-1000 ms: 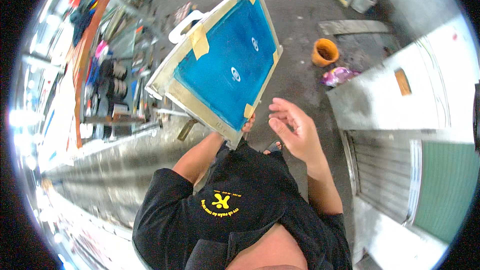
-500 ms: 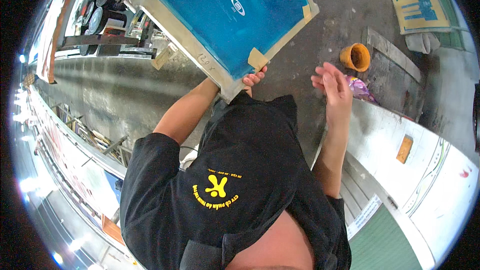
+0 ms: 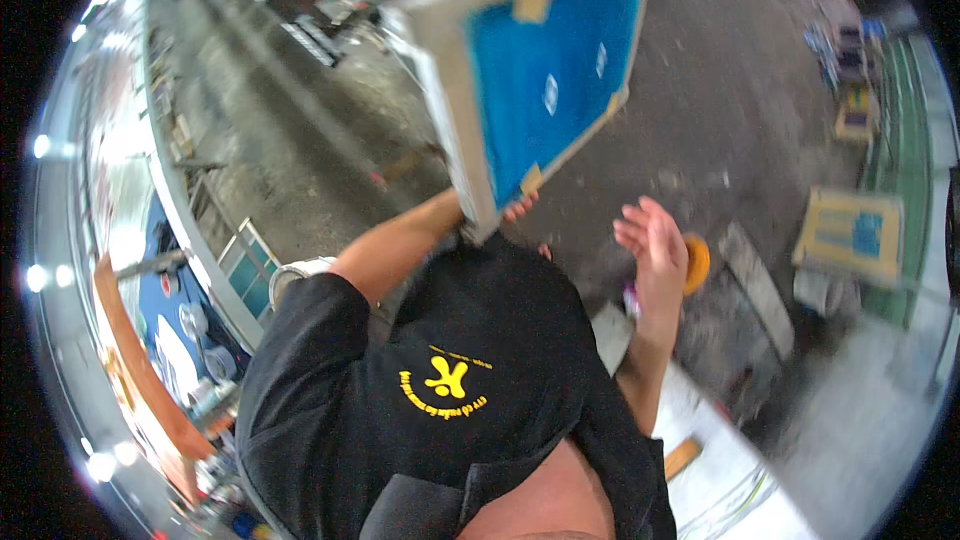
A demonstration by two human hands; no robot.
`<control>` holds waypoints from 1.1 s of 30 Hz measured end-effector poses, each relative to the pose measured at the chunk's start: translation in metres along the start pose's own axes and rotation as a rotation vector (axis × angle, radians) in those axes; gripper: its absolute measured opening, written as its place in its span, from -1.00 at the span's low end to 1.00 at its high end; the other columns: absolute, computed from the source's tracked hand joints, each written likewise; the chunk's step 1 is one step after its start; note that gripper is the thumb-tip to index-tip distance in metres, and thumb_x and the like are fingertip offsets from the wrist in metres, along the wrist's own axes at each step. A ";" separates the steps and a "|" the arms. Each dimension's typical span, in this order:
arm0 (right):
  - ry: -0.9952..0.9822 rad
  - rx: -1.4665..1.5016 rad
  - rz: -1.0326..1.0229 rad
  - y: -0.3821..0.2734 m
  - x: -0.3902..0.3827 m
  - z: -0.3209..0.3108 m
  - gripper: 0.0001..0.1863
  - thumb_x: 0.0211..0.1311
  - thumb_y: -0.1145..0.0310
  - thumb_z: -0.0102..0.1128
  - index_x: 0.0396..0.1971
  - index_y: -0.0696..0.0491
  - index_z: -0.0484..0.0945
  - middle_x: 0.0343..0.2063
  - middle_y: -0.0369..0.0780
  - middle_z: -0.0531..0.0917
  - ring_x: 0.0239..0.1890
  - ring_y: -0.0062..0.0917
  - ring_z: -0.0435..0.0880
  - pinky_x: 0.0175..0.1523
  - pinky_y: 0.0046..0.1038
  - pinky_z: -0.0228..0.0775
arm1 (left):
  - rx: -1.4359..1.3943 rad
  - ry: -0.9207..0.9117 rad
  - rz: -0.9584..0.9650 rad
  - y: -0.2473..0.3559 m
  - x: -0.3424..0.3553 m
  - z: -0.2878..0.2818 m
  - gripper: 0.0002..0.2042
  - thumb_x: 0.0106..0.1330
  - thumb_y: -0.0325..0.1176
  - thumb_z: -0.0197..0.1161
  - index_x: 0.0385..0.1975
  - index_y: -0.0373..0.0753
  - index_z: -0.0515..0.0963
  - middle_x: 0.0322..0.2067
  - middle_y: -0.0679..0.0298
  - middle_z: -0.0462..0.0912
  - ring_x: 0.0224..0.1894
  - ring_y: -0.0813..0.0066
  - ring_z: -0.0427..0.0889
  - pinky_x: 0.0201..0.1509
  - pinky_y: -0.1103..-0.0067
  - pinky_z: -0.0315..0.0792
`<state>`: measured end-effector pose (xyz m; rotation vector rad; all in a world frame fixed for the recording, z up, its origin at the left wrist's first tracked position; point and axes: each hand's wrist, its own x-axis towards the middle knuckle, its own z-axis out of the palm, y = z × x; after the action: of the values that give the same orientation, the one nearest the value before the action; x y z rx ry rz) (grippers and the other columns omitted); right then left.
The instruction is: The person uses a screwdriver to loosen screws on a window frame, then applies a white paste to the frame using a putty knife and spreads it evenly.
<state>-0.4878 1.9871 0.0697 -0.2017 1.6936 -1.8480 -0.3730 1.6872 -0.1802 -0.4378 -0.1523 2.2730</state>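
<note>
A screen printing frame point(image 3: 560, 70) with blue mesh, a pale border and bits of tan tape stands tilted in front of me. My left hand point(image 3: 518, 207) grips its near lower corner; the fingertips show at the edge and the rest of the hand is hidden behind the frame. To the right, my right hand point(image 3: 652, 245) is raised in the air, fingers stretched and a little apart, holding nothing. Just behind that hand is an orange bucket point(image 3: 697, 264), partly covered by it.
Another screen with a yellowish border point(image 3: 852, 235) leans at the right beside a pale container point(image 3: 826, 292). A white table point(image 3: 735, 480) with a wooden block point(image 3: 683, 458) is at lower right. At left stand a white bucket point(image 3: 298, 275) and a long bench point(image 3: 215, 290).
My body has turned and moved away from the white table, which now sits lower in view. The screen frame has swung more upright, still in my left hand. My right hand stays raised.
</note>
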 end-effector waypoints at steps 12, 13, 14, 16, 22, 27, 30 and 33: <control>-0.453 0.201 0.147 -0.019 0.099 -0.073 -0.45 0.53 0.09 0.03 0.29 0.19 0.38 0.14 -0.17 0.60 0.15 -0.44 0.61 0.22 -0.36 0.44 | 0.889 1.755 0.996 -0.100 0.002 0.031 -0.28 0.18 0.32 0.30 -0.23 -0.42 0.65 -0.39 0.02 0.72 -0.24 0.15 0.72 -0.09 0.31 0.55; -0.434 0.213 0.195 -0.013 0.106 -0.076 -0.59 0.49 0.32 0.10 0.20 0.22 0.46 -0.07 -0.21 0.70 -0.07 -0.55 0.70 0.05 -0.49 0.53 | 0.848 1.776 1.026 -0.101 0.001 0.031 -0.30 0.17 0.30 0.32 -0.23 -0.41 0.64 -0.38 0.03 0.72 -0.26 0.19 0.72 -0.10 0.33 0.55; -0.388 0.104 0.206 -0.007 0.111 -0.074 -0.61 0.41 0.42 0.09 0.17 0.24 0.47 -0.06 -0.17 0.69 -0.03 -0.49 0.70 0.06 -0.44 0.56 | 0.807 1.793 1.055 -0.102 -0.006 0.033 -0.32 0.16 0.28 0.35 -0.23 -0.40 0.64 -0.38 0.05 0.72 -0.28 0.22 0.71 -0.12 0.34 0.55; -0.439 0.011 0.312 0.006 0.126 -0.079 -0.55 0.31 0.50 0.08 0.20 0.27 0.44 -0.01 -0.11 0.68 0.00 -0.39 0.71 0.10 -0.35 0.57 | 0.637 1.693 1.116 -0.101 -0.021 0.039 -0.28 0.08 0.24 0.45 -0.18 -0.45 0.59 -0.26 -0.07 0.71 -0.15 0.15 0.71 -0.03 0.34 0.54; -0.161 -0.347 0.319 0.069 0.139 -0.022 -0.41 0.38 -0.03 0.28 0.04 0.26 0.61 -0.13 -0.21 0.70 -0.12 -0.56 0.64 -0.03 -0.46 0.47 | 0.534 1.622 1.252 -0.075 -0.067 0.013 -0.45 0.04 0.06 0.56 -0.26 -0.34 0.59 -0.33 0.10 0.71 -0.26 0.35 0.68 -0.11 0.42 0.54; 0.103 -0.586 0.125 0.102 0.143 0.027 -0.52 0.27 0.00 0.42 -0.28 0.21 0.70 -0.53 -0.40 0.56 -0.50 -0.73 0.41 -0.37 -0.51 0.26 | 0.555 1.518 1.288 -0.030 -0.111 0.009 -0.51 0.05 -0.07 0.59 -0.19 -0.33 0.61 -0.34 0.22 0.70 -0.32 0.47 0.63 -0.18 0.48 0.53; 0.094 -0.504 0.156 0.115 0.154 0.052 -0.55 0.30 0.03 0.40 -0.23 0.19 0.69 -0.54 -0.42 0.56 -0.51 -0.75 0.41 -0.39 -0.53 0.25 | 0.473 1.361 1.350 -0.004 -0.139 0.004 -0.49 0.12 -0.02 0.55 -0.16 -0.37 0.66 -0.33 0.20 0.73 -0.31 0.48 0.65 -0.18 0.49 0.53; 0.100 -0.456 0.189 0.127 0.169 0.079 -0.58 0.32 0.04 0.39 -0.22 0.17 0.68 -0.55 -0.43 0.55 -0.53 -0.77 0.41 -0.41 -0.55 0.24 | 0.437 1.369 1.307 0.022 -0.166 -0.002 -0.47 0.14 0.07 0.51 -0.22 -0.37 0.70 -0.38 0.20 0.74 -0.34 0.47 0.66 -0.19 0.48 0.52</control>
<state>-0.5409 1.8322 -0.0852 -0.1289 2.1086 -1.3369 -0.2845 1.5491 -0.1440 -2.1070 1.6777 2.3246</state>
